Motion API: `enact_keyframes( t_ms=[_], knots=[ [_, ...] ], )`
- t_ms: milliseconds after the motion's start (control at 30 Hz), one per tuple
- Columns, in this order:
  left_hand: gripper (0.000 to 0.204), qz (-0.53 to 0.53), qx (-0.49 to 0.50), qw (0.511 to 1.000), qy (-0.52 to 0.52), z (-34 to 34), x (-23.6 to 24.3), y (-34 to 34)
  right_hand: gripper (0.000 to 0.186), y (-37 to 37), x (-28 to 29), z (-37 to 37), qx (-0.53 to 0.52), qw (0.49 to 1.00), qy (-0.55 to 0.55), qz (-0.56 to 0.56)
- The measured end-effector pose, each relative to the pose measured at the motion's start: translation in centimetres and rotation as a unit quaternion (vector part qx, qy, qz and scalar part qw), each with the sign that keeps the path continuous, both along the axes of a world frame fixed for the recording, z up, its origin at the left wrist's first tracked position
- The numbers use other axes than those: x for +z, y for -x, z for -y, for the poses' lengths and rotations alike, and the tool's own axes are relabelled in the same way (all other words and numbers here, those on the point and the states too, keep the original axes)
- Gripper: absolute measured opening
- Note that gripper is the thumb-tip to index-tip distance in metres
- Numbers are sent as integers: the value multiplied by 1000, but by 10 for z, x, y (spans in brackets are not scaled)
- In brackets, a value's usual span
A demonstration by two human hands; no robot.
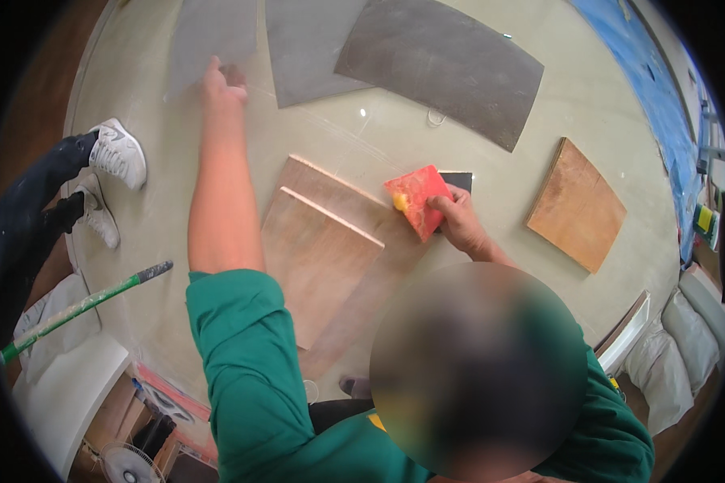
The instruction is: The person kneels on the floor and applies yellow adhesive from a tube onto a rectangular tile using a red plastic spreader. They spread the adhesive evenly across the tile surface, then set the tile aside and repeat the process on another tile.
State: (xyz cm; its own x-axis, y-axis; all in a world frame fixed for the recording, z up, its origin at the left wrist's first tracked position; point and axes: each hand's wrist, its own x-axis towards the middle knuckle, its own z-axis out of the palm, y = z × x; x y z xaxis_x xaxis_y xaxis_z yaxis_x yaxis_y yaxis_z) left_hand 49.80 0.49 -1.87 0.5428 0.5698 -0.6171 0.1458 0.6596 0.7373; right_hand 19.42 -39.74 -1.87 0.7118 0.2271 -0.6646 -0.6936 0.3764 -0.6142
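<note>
My left hand (pixel 220 84) is stretched far out on a bare arm and grips the near corner of a grey tile (pixel 209 36) lying on the pale glossy floor (pixel 137 225). My right hand (pixel 457 221) holds a red-orange pad (pixel 413 200) with a yellow spot, pressed against the far end of two stacked wooden boards (pixel 322 249). A small dark piece (pixel 457 179) shows just behind the pad. My green sleeves fill the lower part of the view.
Two more grey tiles (pixel 443 68) lie at the back, and a brown wooden board (pixel 576 205) at the right. Another person's white sneakers (pixel 117 153) stand at the left beside a green-handled pole (pixel 80 306). White sacks (pixel 677 346) and blue sheeting (pixel 644 72) are at the right.
</note>
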Motion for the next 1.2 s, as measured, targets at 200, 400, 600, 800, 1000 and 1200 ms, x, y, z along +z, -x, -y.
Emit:
enact_keyframes(
  t_ms=[200,400,600,800,1000,1200],
  knots=[
    [46,161,-158,974,-16,-91,74,98,23,-2,-9,-4,-17,1000,-14,20],
    [50,74,-242,962,-97,-69,144,334,36,-3,-16,19,-24,990,-132,52],
    [39,-17,-252,967,-18,-27,124,539,44,-10,125,26,149,973,-127,122],
    [26,-57,-202,977,-21,-12,80,598,43,-8,217,-62,442,847,167,245],
    [24,-126,-217,961,-113,-11,55,612,43,13,209,-133,452,846,154,237],
    [21,-153,-149,966,-147,0,47,614,32,95,135,-173,424,744,330,397]
  ],
)
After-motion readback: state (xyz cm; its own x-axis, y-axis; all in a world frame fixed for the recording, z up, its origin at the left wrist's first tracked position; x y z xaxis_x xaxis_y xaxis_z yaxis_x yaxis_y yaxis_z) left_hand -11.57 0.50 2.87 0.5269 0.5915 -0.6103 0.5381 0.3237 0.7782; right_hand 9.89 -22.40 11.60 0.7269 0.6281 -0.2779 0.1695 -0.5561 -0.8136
